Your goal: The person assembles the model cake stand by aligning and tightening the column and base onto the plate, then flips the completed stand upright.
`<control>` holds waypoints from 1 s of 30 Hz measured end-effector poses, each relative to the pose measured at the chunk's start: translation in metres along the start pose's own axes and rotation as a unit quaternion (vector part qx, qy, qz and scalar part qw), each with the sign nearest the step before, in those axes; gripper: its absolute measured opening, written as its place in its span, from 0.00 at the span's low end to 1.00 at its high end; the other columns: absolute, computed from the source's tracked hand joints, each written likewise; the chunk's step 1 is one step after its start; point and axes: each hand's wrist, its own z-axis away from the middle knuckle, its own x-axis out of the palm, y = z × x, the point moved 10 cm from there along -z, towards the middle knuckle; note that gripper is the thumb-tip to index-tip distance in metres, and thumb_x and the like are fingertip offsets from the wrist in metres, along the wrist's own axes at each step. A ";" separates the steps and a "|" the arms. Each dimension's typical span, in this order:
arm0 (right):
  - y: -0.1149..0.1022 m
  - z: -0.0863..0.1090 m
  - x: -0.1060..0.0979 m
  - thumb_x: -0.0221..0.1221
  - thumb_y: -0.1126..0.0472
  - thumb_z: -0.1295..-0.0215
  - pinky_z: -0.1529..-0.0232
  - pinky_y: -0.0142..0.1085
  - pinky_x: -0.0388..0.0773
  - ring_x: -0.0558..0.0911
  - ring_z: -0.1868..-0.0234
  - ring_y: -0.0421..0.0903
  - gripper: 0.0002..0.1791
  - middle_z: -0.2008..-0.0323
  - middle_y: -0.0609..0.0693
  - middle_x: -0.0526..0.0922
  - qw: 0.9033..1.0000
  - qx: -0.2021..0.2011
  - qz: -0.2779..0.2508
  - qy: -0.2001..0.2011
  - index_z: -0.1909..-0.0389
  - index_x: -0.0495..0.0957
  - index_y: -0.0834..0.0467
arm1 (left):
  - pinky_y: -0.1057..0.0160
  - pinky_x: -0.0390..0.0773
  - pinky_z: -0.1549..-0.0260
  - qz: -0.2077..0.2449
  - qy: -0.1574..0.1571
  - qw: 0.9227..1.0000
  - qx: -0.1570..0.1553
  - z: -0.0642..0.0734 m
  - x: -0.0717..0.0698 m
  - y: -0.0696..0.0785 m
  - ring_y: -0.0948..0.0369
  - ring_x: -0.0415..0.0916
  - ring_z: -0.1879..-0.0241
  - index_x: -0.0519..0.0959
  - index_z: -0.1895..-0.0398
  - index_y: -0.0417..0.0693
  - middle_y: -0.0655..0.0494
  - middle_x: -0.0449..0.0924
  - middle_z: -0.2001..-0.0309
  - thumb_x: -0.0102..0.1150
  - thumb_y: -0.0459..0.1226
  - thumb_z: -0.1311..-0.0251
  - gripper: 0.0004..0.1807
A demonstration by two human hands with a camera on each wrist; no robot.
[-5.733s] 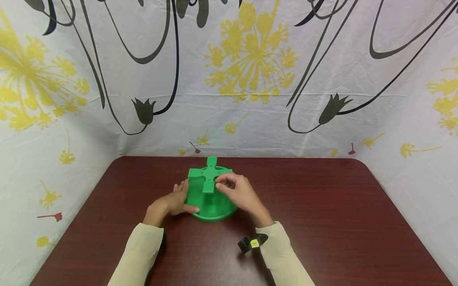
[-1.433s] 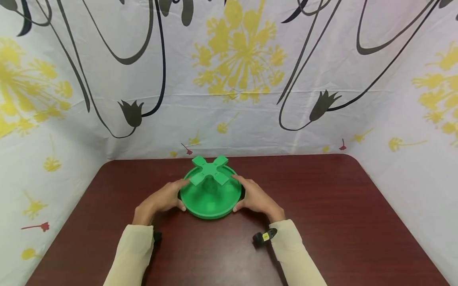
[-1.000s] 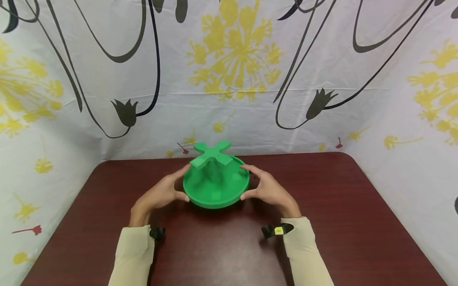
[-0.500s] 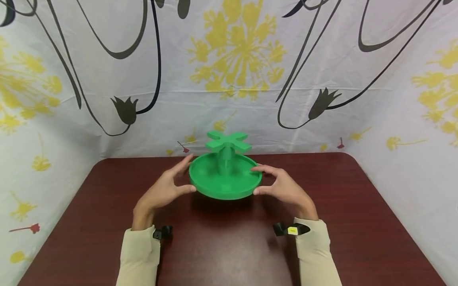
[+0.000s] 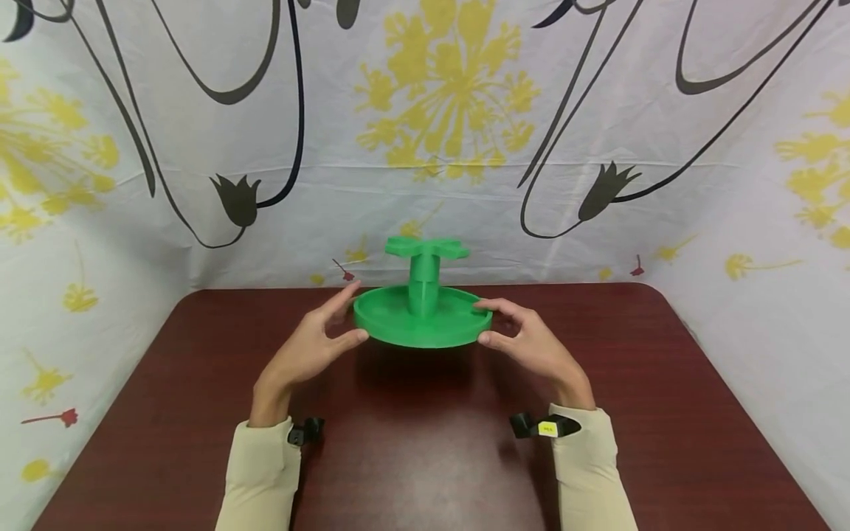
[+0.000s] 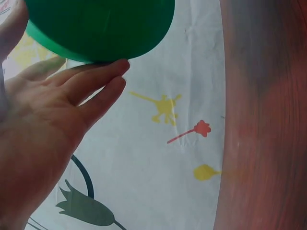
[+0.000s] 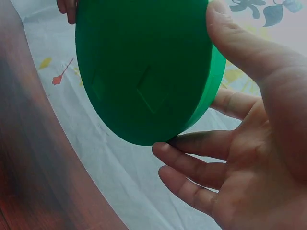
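Both hands hold up a green round tray point(image 5: 425, 338) with a raised rim, a central post point(image 5: 423, 291) and a cross-shaped top point(image 5: 426, 247). My left hand point(image 5: 302, 358) grips its left edge, thumb at the near side and fingers behind. On the opposite edge, my right hand point(image 5: 536, 350) pinches the rim between thumb and fingers. A dark shadow lies on the table beneath the tray. Its flat underside point(image 6: 105, 28) shows in the left wrist view, fingertips against it. The right wrist view shows a faint diamond outline on that underside point(image 7: 148, 57).
A dark red-brown table point(image 5: 425, 457) spreads below the hands. White cloth point(image 5: 425, 199) with yellow and dark plant prints hangs behind and at both sides. Each wrist carries a small black camera, such as the right one point(image 5: 524, 425).
Earlier the tray was low on the table, with my right hand at its cross-shaped top. The cross has turned, and both hands have raised the tray and tipped it so the post shows side-on.
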 end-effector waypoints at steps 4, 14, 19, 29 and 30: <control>0.000 0.000 0.000 0.66 0.60 0.36 0.54 0.33 0.78 0.80 0.51 0.49 0.27 0.44 0.54 0.79 1.000 0.007 -0.005 0.003 0.36 0.73 0.56 | 0.41 0.70 0.39 -0.007 0.035 0.999 -0.003 -0.002 -0.004 0.000 0.50 0.67 0.33 0.62 0.24 0.58 0.52 0.63 0.26 0.62 0.46 0.33 0.36; -0.001 -0.003 -0.010 0.70 0.62 0.40 0.53 0.43 0.79 0.82 0.50 0.53 0.26 0.50 0.54 0.84 0.995 0.000 0.052 0.085 0.39 0.78 0.55 | 0.47 0.79 0.48 -0.014 0.072 0.997 -0.024 -0.004 -0.008 0.000 0.52 0.79 0.43 0.75 0.35 0.50 0.48 0.81 0.44 0.63 0.46 0.34 0.26; -0.006 -0.002 -0.021 0.68 0.63 0.38 0.60 0.30 0.79 0.86 0.57 0.49 0.20 0.54 0.54 0.87 0.986 -0.012 0.070 0.148 0.44 0.81 0.54 | 0.62 0.81 0.63 -0.030 0.078 0.996 -0.024 -0.008 -0.003 0.002 0.54 0.83 0.47 0.76 0.36 0.47 0.47 0.84 0.47 0.64 0.34 0.36 0.24; -0.013 0.003 -0.032 0.71 0.67 0.44 0.60 0.25 0.79 0.87 0.56 0.49 0.25 0.57 0.55 0.88 0.974 -0.004 0.098 0.205 0.44 0.81 0.56 | 0.69 0.64 0.83 -0.081 0.176 0.981 0.034 -0.007 -0.012 0.022 0.66 0.65 0.87 0.81 0.43 0.41 0.45 0.88 0.58 0.62 0.31 0.35 0.17; -0.013 0.003 -0.033 0.71 0.67 0.44 0.61 0.25 0.79 0.87 0.57 0.49 0.24 0.58 0.55 0.88 0.972 -0.003 0.100 0.214 0.45 0.81 0.56 | 0.69 0.61 0.85 -0.088 0.183 0.978 0.037 -0.006 -0.013 0.023 0.68 0.57 0.90 0.81 0.42 0.42 0.45 0.88 0.59 0.62 0.32 0.35 0.18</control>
